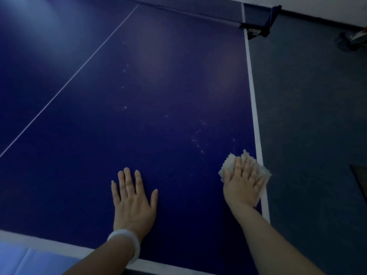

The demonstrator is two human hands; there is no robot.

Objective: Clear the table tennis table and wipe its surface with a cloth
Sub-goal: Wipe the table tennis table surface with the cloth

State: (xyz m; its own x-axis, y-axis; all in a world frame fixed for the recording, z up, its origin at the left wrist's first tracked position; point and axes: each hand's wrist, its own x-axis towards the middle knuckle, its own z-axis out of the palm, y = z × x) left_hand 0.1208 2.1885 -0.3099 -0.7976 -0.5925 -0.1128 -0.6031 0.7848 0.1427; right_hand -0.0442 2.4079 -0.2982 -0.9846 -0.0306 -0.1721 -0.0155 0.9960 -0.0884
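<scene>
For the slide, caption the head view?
Right hand presses cloth on blue table; left hand rests flat.

We see a deep blue table (158,86) edged with white border lines and split by a thin white centre line (69,82); pale specks dot the blue just beyond the cloth (228,165), which is off-white with a crinkled, waffled texture. At the table's far end the net (198,12) is dark mesh on a black clamp (258,24). Beside the table, the floor (307,116) is a muted grey-blue. A white bracelet (127,241) circles our left wrist.
</scene>
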